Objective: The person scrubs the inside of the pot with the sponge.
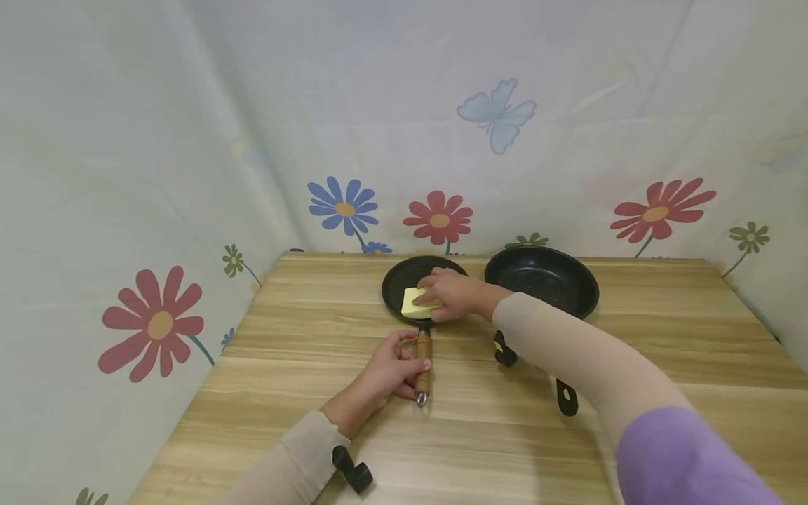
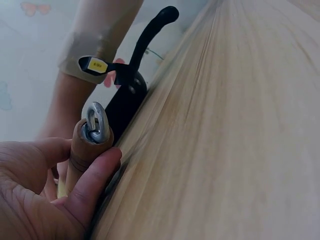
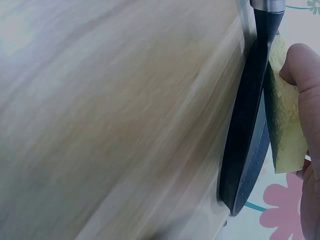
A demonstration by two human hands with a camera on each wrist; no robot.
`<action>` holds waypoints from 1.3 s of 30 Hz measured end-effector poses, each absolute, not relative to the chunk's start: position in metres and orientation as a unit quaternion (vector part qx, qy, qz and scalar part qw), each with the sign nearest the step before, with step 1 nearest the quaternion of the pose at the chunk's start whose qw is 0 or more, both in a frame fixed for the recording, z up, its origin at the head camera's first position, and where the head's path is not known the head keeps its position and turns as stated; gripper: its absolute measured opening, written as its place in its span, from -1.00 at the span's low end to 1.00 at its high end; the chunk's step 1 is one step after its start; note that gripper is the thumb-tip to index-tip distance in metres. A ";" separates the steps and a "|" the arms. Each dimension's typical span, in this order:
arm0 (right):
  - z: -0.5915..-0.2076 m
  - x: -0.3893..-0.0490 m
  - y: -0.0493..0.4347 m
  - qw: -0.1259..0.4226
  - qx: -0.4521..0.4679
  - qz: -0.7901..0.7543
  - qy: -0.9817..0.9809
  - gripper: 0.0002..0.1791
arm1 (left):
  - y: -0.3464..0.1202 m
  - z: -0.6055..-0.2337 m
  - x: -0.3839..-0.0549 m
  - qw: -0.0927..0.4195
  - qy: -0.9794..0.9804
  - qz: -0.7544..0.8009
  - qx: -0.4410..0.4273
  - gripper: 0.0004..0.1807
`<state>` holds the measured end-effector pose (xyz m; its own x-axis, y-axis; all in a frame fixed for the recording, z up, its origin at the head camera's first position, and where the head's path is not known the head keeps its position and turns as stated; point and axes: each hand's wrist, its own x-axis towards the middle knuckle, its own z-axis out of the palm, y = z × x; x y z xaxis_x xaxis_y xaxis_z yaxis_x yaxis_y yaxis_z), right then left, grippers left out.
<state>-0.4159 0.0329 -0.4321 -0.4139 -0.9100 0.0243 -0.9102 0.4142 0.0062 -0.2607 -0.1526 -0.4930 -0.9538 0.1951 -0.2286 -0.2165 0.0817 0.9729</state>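
A small, shallow black frying pan lies on the table with its wooden handle pointing toward me. My left hand grips that handle between thumb and fingers. In the left wrist view, the metal ring at the handle's end sticks out past the fingers. My right hand holds a pale yellow sponge over the near part of the pan's surface. Seen from the right wrist, the sponge is tilted on edge against the pan, with the thumb pressing its face. Some right fingers are hidden.
A deeper black frying pan stands to the right; my right forearm passes over it and hides part of its black handle. The wood-patterned table meets a flowered curtain behind. Black camera straps sit at both wrists.
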 end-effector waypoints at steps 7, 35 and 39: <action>-0.431 -0.414 0.044 0.018 0.556 0.004 -0.831 -0.50 | -0.152 -0.494 -0.261 0.150 0.723 0.674 -0.010 -0.22; -0.423 -0.409 0.061 0.019 0.568 0.033 -0.822 -0.52 | -0.152 -0.489 -0.259 0.153 0.725 0.672 -0.006 -0.29; -0.426 -0.409 0.059 0.020 0.559 0.045 -0.828 -0.53 | -0.153 -0.490 -0.259 0.152 0.728 0.669 -0.005 -0.30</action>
<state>-0.4089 0.0592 -0.4255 -0.3742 -0.9235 0.0840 -0.9272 0.3710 -0.0522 -0.2591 -0.1528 -0.4899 -0.9535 0.1964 -0.2287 -0.2113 0.1056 0.9717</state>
